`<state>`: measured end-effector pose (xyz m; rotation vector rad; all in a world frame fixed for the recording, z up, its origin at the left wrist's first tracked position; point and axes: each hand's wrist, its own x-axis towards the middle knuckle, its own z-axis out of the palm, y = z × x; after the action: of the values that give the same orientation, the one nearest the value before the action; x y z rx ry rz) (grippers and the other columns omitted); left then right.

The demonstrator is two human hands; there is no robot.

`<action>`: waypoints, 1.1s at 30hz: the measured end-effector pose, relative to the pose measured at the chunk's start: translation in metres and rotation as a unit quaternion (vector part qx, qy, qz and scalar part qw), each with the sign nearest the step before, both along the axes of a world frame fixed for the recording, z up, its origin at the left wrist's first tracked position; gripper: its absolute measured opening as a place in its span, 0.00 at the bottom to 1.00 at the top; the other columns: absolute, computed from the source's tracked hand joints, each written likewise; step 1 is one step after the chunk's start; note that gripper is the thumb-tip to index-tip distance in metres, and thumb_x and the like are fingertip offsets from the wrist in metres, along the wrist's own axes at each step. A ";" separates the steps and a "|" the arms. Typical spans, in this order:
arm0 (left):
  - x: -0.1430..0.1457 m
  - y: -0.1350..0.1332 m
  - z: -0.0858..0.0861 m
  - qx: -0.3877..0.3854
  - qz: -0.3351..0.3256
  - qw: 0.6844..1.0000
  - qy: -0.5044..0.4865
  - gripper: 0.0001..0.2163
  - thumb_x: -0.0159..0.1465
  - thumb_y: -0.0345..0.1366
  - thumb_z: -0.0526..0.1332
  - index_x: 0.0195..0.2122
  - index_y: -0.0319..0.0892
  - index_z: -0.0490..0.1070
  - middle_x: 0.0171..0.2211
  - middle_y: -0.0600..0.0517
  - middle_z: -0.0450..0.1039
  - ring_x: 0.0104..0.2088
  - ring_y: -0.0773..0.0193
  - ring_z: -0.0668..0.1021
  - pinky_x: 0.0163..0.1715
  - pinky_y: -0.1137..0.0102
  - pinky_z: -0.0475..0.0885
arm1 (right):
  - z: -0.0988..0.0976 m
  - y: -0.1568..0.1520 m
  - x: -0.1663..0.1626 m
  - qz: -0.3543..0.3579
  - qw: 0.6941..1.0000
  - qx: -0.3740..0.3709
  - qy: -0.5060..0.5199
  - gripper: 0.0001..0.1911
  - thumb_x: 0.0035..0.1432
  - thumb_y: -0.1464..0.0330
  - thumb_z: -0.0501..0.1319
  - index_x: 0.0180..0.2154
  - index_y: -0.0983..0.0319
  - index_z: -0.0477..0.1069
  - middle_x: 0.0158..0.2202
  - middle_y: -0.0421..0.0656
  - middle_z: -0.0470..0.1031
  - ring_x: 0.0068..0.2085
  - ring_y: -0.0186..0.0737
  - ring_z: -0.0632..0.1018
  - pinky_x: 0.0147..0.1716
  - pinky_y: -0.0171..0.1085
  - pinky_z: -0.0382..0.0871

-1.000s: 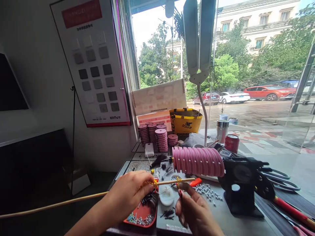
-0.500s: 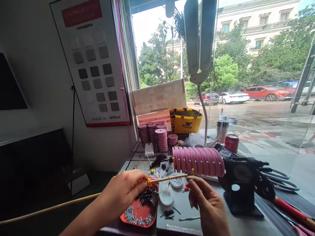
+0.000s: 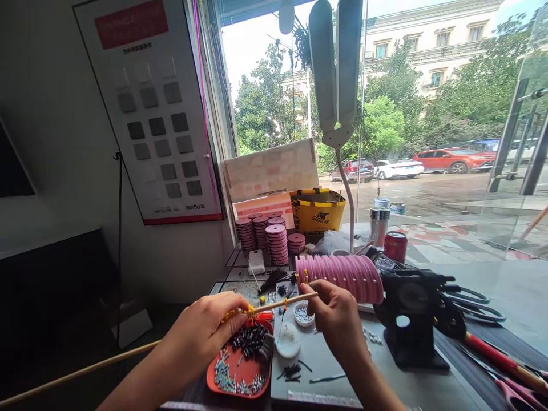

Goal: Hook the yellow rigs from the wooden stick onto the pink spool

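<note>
My left hand (image 3: 216,322) is closed around a long, thin wooden stick (image 3: 94,362), which runs from the lower left up to the middle. Small yellow ties (image 3: 250,310) with red bits sit on the stick at my left fingertips. Farther along it hangs another yellow tie (image 3: 286,301) with a red bit and a dark thread. My right hand (image 3: 336,311) is pinched closed beside the stick's tip, in front of the pink spool row (image 3: 338,277). A small yellow piece (image 3: 305,276) shows just above its fingertips; what the fingers grip is mostly hidden.
Below my left hand lies a red tray (image 3: 233,365) with black and silver small parts. A white dish of beads (image 3: 303,314) and a round white lid (image 3: 287,341) are nearby. A black winder stand (image 3: 413,319), scissors (image 3: 509,394) and stacked pink spools (image 3: 277,245) surround the work area.
My right hand has moved left and up, from below the spool row to in front of its left end. The left hand still grips the stick, with a slight view shift.
</note>
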<state>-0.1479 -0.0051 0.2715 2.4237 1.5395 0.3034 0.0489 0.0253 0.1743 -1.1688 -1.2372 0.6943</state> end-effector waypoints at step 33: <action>0.003 0.000 0.004 0.001 0.001 1.000 -0.015 0.13 0.63 0.44 0.48 0.33 0.44 0.67 0.31 0.57 0.68 0.32 0.69 0.68 0.32 0.74 0.59 | -0.016 -0.016 0.011 -0.108 0.968 -0.027 -0.225 0.27 0.49 0.48 0.49 0.15 0.64 0.53 0.15 0.39 0.52 0.21 0.30 0.52 0.21 0.32 0.44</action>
<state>-0.1449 -0.0047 0.2754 2.4083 1.5298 0.3401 0.0601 0.0093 0.1586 -1.5347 -1.4401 0.3068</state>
